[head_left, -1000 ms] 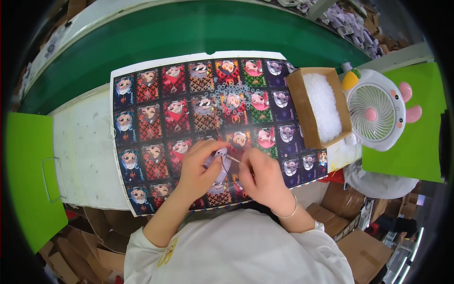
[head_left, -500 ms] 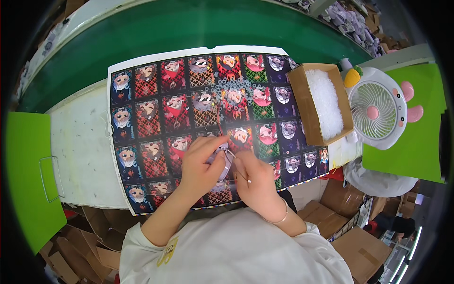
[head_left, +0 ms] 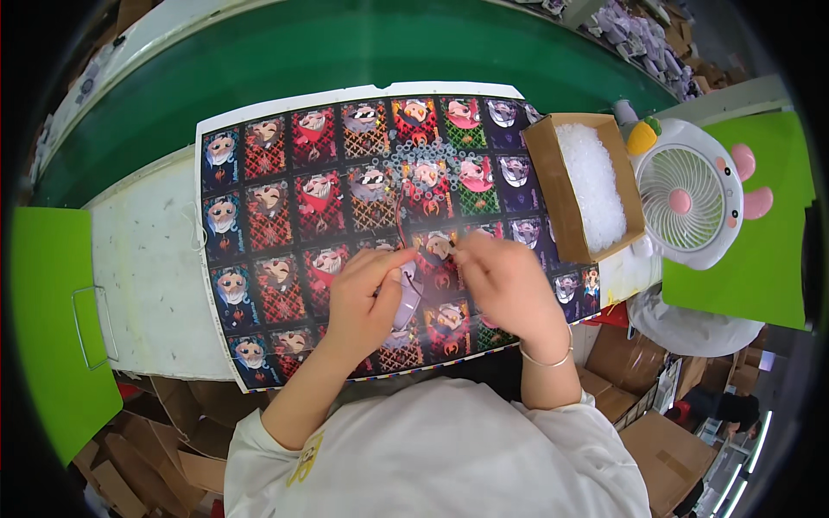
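Since the frame half a second earlier, the right hand (head_left: 509, 285) had moved up and rightward, off the pale purple housing (head_left: 408, 309), while the left hand (head_left: 363, 293) had stayed nearly put. Left fingers and thumb closed around the housing's upper end, over the printed sheet (head_left: 449, 89) and near its front edge. The right hand's fingers were curled, but blur and angle hid whether they pinched anything, so I cannot tell.

The housing looked like light, stiff plastic, probably smooth enough to slip; its sides seemed the safest hold. A dark wire (head_left: 400, 226) ran beyond the left fingertips, likely limp and easily tugged loose.

Under the sheet, the pale desk (head_left: 147, 276) was scuffed. Small pale rings (head_left: 425, 173) lay scattered on the sheet's upper part. To the right stood a cardboard box (head_left: 550, 194) of clear pieces (head_left: 591, 190), then a white fan (head_left: 680, 201) with pink ears. Beyond the desk stretched a green strip (head_left: 363, 52); cartons (head_left: 665, 457) crowded the floor.
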`<state>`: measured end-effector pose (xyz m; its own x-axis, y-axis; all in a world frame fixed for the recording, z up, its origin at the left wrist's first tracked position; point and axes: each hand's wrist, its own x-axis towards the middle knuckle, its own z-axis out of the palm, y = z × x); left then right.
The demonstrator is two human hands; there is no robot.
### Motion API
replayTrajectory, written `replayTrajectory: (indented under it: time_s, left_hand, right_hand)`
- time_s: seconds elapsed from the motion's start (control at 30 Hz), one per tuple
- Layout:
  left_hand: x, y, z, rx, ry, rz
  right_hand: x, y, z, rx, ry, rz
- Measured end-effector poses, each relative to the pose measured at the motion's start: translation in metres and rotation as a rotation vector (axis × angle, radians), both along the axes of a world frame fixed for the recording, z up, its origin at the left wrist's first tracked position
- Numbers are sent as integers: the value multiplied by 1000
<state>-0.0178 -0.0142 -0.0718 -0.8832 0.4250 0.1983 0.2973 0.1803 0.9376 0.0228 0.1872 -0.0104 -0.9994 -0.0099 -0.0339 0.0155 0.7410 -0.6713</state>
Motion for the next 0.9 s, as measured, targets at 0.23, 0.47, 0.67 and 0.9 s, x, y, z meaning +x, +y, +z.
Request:
replayTrajectory:
  time_s: [0.23, 0.47, 0.67, 0.9]
  left_hand:
    - [-1, -11, 0, -4, -70, -88]
    - [18, -29, 4, 239, -185, -11]
    - [38, -49, 36, -87, 403, -42]
    - [30, -34, 43, -227, 673, -61]
  right_hand:
    - [32, -12, -24, 205, 397, -121]
    - [15, -38, -30, -186, 268, 339]
    - [-33, -19, -33, -63, 309, 12]
    - [-67, -17, -54, 261, 427, 273]
